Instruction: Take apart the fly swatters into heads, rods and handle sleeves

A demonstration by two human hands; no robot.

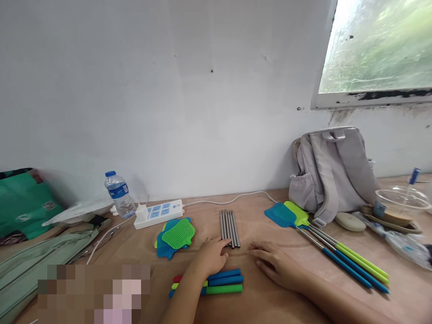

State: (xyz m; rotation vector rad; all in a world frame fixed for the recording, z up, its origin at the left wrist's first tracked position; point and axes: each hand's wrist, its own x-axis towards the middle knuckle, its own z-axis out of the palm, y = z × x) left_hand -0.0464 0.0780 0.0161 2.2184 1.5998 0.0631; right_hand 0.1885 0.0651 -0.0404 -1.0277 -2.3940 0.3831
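Observation:
My left hand (212, 255) reaches to the near ends of several silver metal rods (229, 228) lying side by side. Its fingertips touch or nearly touch them; the fingers are stretched out, not wrapped round any rod. My right hand (272, 262) rests on the table to the right, fingers apart, holding nothing. Under my left forearm lie several coloured handle tubes, among them a green tube (224, 289) and a blue tube (224, 274); the forearm partly hides them. Left of the rods are loose mesh fly swatter heads, with a green head (178, 234) on top of a blue head (165, 250).
Whole fly swatters with blue handles (347, 269) and green handles (364, 261) lie at right, before a grey backpack (337, 171). A power strip (158, 213), water bottle (119, 193) and green bag (27, 202) stand left. A plastic cup (400, 202) is far right.

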